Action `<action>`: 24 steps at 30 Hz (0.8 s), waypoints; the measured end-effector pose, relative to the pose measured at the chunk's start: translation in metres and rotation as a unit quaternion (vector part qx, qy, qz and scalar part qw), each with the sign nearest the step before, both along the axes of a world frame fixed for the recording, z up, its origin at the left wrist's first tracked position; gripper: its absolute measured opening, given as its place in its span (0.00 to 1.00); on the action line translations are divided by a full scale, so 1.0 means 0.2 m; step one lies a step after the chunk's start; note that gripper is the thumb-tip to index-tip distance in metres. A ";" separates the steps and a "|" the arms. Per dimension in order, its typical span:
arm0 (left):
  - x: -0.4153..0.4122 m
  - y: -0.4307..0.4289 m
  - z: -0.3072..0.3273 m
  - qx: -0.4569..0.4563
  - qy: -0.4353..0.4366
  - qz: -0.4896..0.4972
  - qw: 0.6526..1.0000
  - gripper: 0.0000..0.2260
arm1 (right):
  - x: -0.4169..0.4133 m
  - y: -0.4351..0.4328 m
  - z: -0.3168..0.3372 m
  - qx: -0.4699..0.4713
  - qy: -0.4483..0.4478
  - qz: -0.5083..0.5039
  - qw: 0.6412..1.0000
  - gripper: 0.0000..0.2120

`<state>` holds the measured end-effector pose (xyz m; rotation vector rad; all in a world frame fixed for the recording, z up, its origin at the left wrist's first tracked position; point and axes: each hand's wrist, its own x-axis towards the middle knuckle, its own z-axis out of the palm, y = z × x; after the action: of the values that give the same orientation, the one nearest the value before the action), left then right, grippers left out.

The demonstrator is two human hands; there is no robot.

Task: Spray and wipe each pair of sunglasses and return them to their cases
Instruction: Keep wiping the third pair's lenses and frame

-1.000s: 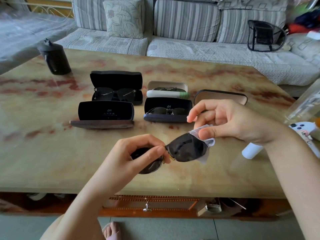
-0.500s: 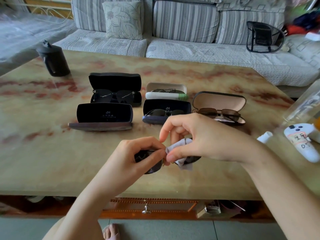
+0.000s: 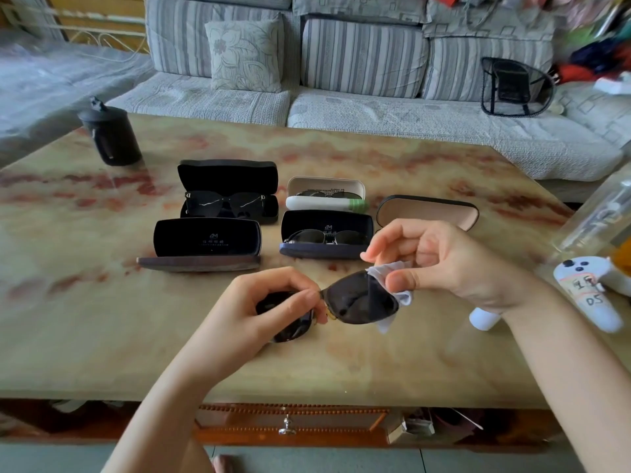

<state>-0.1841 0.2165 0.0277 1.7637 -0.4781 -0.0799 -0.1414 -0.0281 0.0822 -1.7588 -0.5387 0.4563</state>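
Item in hand: dark-lensed, thin-framed sunglasses, held just above the marble-patterned desk, near the middle of its front edge. Left grip: narrow, pinching the frame at the bridge, covering most of one lens. Right grip: narrow, thumb and fingers pinching a small white wiping cloth folded over the outer end of the other lens. Step judged: wiping, partway through this pair. Toward the desk's middle, five open cases in two rows: rear black case holding dark sunglasses; white case with green band holding a pair; navy case holding metal-rimmed sunglasses; black tan-lined case, contents hidden behind the right grip; front-left black case with brown base, apparently empty, likely home for the held pair. White cylindrical bottle, probably the spray, lying toward the front right corner, partly hidden by the wrist. Needed next: finishing both lenses, then laying the pair in the empty case without fresh smears.
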 end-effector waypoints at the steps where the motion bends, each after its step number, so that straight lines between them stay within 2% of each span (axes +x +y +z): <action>1: 0.01 0.00 0.00 -0.003 0.004 0.002 1.000 0.11 | 0.00 0.00 -0.01 0.013 -0.001 -0.008 1.000 0.14; 4: 0.01 0.00 0.02 0.010 -0.014 0.026 1.000 0.12 | 0.01 -0.01 -0.01 0.048 -0.005 -0.033 0.998 0.13; 8: 0.01 0.03 0.04 0.091 -0.097 0.055 0.990 0.29 | 0.01 -0.05 -0.01 0.100 0.015 -0.063 0.993 0.19; 9: 0.01 0.03 0.03 0.104 -0.116 0.062 0.986 0.30 | 0.01 -0.05 0.00 0.102 0.013 -0.065 0.993 0.19; 13: 0.01 0.06 0.03 0.118 -0.160 0.098 0.975 0.26 | -0.01 -0.04 -0.01 0.097 0.004 -0.084 0.992 0.11; 18: 0.02 0.07 0.02 0.133 -0.177 0.102 0.970 0.24 | -0.02 0.00 0.03 0.032 -0.027 -0.086 0.995 0.14; 24: 0.05 0.03 0.05 0.202 -0.248 0.074 0.945 0.22 | -0.02 0.15 0.07 -0.099 -0.081 -0.014 0.992 0.14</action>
<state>-0.1740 0.2222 0.0380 2.2259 -0.7255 0.4106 -0.1463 0.0025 0.0956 -2.0042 -0.5985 0.3588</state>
